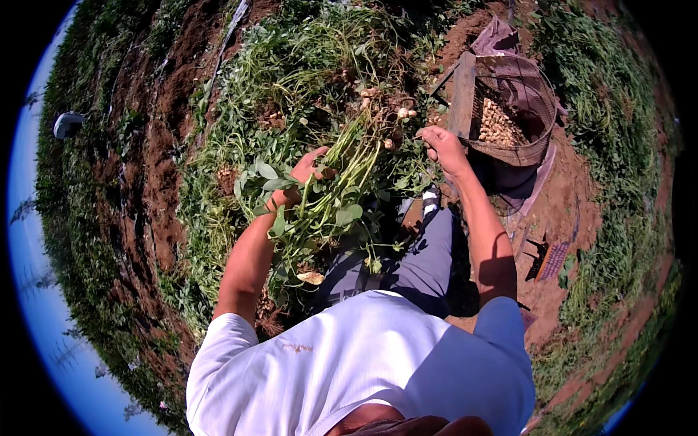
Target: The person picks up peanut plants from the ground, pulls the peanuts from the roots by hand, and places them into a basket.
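Observation:
My left hand [311,168] is closed round the green stems of an uprooted peanut plant [354,160]. Its leafy end droops over my forearm and lap, while the roots point away from me to the upper right. Pale peanut pods [405,112] hang among those roots. Just right of the pods is my right hand [443,150], thumb and fingers pinched together; I cannot make out whether something small is between them. A round mesh basket [542,149] partly filled with picked peanuts [500,125] stands beyond my right hand.
A wooden board [462,97] sits across the basket's left side, with dark cloth [496,36] around the basket. Pulled peanut plants [291,87] lie heaped ahead and left. A reddish slatted object [552,260] rests on the soil at right. Furrows run along the left.

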`<action>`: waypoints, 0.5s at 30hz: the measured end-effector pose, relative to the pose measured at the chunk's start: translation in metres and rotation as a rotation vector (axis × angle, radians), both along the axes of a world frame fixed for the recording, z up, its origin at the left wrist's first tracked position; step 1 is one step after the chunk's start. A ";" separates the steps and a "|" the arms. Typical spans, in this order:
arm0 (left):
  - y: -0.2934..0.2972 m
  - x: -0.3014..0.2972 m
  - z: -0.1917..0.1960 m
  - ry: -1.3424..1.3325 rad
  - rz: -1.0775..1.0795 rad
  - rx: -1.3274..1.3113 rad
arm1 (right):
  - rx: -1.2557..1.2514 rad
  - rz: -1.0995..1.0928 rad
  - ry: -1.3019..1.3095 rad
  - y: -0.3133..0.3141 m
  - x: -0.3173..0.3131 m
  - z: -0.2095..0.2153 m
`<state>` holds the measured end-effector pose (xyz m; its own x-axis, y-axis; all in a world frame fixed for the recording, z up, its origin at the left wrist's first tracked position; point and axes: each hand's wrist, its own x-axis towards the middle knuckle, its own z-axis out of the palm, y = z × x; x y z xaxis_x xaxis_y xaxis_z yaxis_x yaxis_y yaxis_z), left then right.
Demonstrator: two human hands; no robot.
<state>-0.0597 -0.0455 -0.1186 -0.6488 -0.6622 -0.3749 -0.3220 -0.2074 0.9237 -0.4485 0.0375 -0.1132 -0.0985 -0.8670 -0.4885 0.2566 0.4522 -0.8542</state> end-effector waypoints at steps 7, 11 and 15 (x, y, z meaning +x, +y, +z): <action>0.033 -0.017 0.051 -0.347 -0.115 -0.307 | 0.080 -0.246 1.252 -0.020 -0.162 -0.009; 0.051 -0.035 0.054 -0.551 -0.219 -0.725 | -0.017 -0.066 1.332 -0.037 -0.162 0.055; 0.062 -0.049 0.040 -0.558 -0.240 -0.958 | -0.526 0.322 0.800 -0.040 -0.026 0.090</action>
<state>-0.1085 0.0166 -0.0782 -0.6987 -0.7132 -0.0569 -0.6748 0.6305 0.3837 -0.4745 -0.0021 -0.0230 0.0467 -0.9964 0.0706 -0.5465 -0.0846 -0.8332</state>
